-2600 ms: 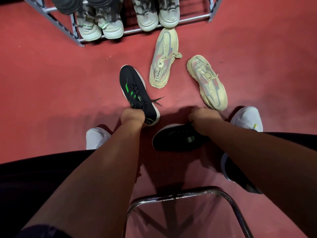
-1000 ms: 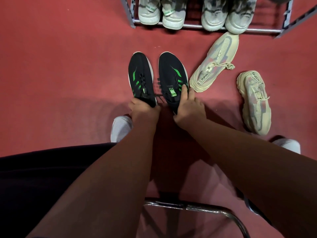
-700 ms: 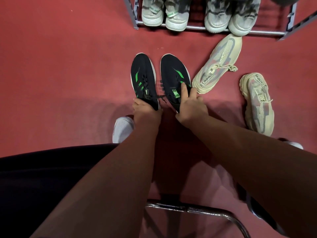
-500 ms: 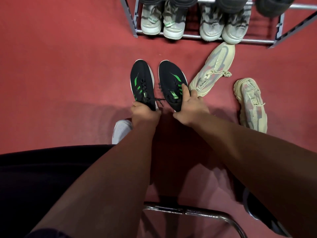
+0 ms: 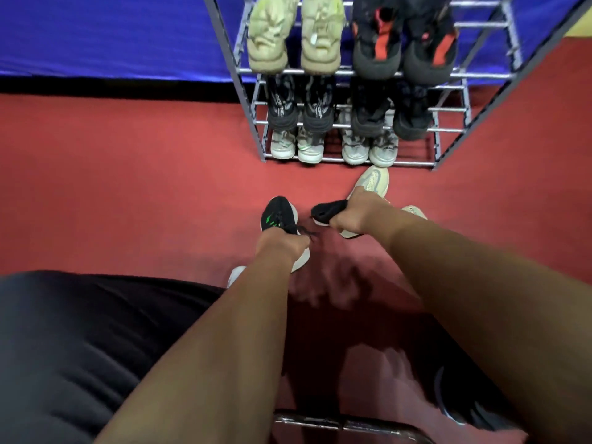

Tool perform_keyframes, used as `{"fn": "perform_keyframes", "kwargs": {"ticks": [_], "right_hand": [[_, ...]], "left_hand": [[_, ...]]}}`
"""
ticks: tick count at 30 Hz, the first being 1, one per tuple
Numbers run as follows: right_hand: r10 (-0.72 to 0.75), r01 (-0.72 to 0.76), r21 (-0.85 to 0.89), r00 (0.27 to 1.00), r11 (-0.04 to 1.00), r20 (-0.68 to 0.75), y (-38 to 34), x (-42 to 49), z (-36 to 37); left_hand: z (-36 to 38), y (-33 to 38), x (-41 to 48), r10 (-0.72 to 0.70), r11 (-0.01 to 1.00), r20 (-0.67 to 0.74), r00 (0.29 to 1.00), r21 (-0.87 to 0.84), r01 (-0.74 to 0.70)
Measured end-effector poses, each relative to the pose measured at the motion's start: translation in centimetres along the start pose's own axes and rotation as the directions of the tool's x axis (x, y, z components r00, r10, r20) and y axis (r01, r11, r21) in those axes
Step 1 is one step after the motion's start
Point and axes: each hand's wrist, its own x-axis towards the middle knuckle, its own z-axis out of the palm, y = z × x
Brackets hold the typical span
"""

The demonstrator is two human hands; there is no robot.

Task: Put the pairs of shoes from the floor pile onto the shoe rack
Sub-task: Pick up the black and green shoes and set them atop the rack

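My left hand [image 5: 282, 246] is shut on the heel of a black shoe with green stripes [image 5: 277, 215], toe pointing at the rack. My right hand [image 5: 358, 212] grips the second black shoe [image 5: 328, 210], lifted and turned sideways off the red floor. Two beige shoes lie on the floor beyond my right hand: one [image 5: 373, 182] just in front of the rack, the other [image 5: 414, 212] mostly hidden by my forearm. The metal shoe rack [image 5: 253, 107] stands ahead, its tiers holding beige, black-and-red, black and grey pairs.
A blue wall panel [image 5: 112, 36] runs behind the rack. A metal chair frame [image 5: 346, 423] sits at the bottom edge between my legs. My white shoe [image 5: 235, 275] peeks out below my left arm. Red carpet [image 5: 128, 193] spreads to the left.
Both black shoes have been lifted from the floor. The right one has turned sideways in my hand. The view has tilted up, showing the rack's upper tiers.
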Motion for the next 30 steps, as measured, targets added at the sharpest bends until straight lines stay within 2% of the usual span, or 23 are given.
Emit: {"fn": "perform_keyframes", "kwargs": {"ticks": [5, 10, 13, 15, 19, 22, 27, 30], "right_hand": [[-0.061, 0.059, -0.058, 0.998, 0.997, -0.033, -1.2, -6.8, -6.8], [-0.159, 0.159, -0.015, 0.976, 0.987, -0.146, -1.8, -13.8, -13.6], [-0.231, 0.234, -0.021, 0.934, 0.972, -0.273, -2.3, -17.0, -17.1], [-0.284, 0.31, 0.008, 0.881, 0.951, -0.378, -2.1, -18.0, -18.8], [-0.274, 0.47, 0.183, 0.741, 0.863, -0.614, -2.1, -19.0, -20.6], [-0.253, 0.573, 0.257, 0.66, 0.778, -0.707, -3.4, -18.3, -21.6], [-0.182, 0.584, 0.297, 0.623, 0.755, -0.761, -6.1, -14.6, -24.0], [-0.153, 0.567, 0.324, 0.636, 0.757, -0.756, -7.6, -11.8, -25.0]], "left_hand": [[-4.5, 3.0, -7.1, 0.105, 0.99, -0.057, 0.993, -0.084, -0.109], [-10.5, 7.1, -13.2, 0.262, 0.962, -0.116, 0.958, -0.053, -0.269], [-14.0, 9.9, -16.7, 0.345, 0.937, -0.163, 0.924, 0.012, -0.348], [-16.2, 11.7, -18.8, 0.404, 0.914, -0.225, 0.886, 0.059, -0.402], [-19.3, 14.3, -21.1, 0.488, 0.865, -0.406, 0.773, 0.102, -0.492], [-19.9, 16.5, -20.6, 0.494, 0.85, -0.486, 0.721, 0.095, -0.519], [-20.7, 20.9, -17.8, 0.508, 0.817, -0.536, 0.674, 0.053, -0.574], [-21.0, 23.7, -15.6, 0.506, 0.81, -0.56, 0.656, 0.047, -0.585]]}}
